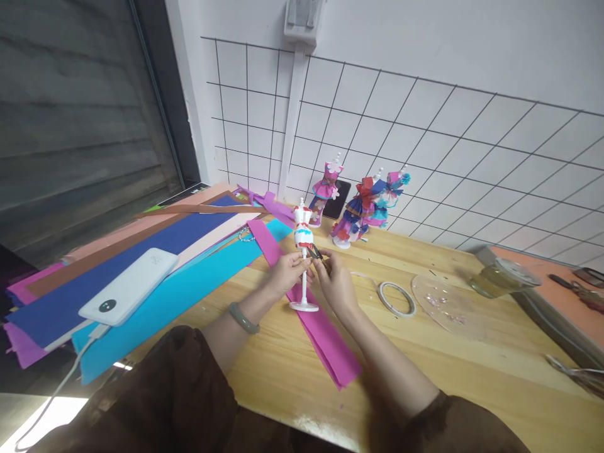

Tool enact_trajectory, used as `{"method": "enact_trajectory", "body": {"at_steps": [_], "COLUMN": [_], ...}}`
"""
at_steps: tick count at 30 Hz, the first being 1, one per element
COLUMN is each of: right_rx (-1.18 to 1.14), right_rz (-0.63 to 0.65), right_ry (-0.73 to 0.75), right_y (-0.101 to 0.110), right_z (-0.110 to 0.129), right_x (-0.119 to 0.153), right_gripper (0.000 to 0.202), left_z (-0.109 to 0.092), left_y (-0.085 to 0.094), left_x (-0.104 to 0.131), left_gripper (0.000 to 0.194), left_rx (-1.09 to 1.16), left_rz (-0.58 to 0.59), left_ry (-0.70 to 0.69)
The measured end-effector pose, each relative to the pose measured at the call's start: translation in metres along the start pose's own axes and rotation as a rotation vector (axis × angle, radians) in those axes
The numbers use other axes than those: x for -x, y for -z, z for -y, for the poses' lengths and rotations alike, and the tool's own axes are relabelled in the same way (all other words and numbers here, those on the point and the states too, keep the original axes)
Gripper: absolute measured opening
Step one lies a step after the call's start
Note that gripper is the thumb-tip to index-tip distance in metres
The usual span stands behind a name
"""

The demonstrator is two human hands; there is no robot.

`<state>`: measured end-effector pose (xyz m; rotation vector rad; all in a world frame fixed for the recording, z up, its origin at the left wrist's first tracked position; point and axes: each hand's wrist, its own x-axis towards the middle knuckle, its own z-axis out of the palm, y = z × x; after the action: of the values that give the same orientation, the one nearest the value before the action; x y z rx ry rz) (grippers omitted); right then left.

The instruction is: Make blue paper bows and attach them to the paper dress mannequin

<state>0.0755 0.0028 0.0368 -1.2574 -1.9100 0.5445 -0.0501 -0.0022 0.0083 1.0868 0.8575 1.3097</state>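
Observation:
A small white mannequin point(303, 234) with red and light-blue trim stands upright on its round base near the table's middle. My left hand point(287, 274) is closed at the mannequin's thin stem, just below the body. Dark-bladed scissors point(314, 252) are in my right hand point(334, 277), their tips beside the red trim at the lower edge of the body. Under the base runs a folded magenta paper strip point(325, 346), reaching toward the table's front edge.
Colored paper strips point(189, 289) and a white power bank point(129, 286) lie left. Dressed mannequins point(361, 211) and a phone point(336, 200) stand behind. A tape roll point(397, 299), a clear sheet with small pieces point(441, 302) and a jar point(503, 278) are right.

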Motion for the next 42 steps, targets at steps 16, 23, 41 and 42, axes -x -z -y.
{"method": "enact_trajectory", "body": {"at_steps": [16,23,41,42], "right_rx": [0.027,0.021,0.146,0.174], "right_rz": [0.028,0.021,-0.082,-0.081], "right_ry": [0.017,0.011,0.084,0.094], "right_y": [-0.002,-0.004,-0.003,-0.001], "right_z": [-0.006,-0.007,-0.008,-0.008], "right_x": [-0.002,-0.002,-0.004,-0.004], "right_gripper": [0.035,0.034,0.032,0.032], "left_z": [0.000,0.002,0.006,0.005], "left_y": [-0.001,-0.003,-0.015,-0.013], "left_x": [-0.003,0.000,0.002,0.001], "left_gripper": [0.030,0.028,0.021,0.021], "left_rx": [0.037,0.033,-0.013,-0.008], "left_rz": [-0.065,-0.043,-0.121,-0.175], "left_ry": [0.000,-0.041,-0.015,0.001]}}
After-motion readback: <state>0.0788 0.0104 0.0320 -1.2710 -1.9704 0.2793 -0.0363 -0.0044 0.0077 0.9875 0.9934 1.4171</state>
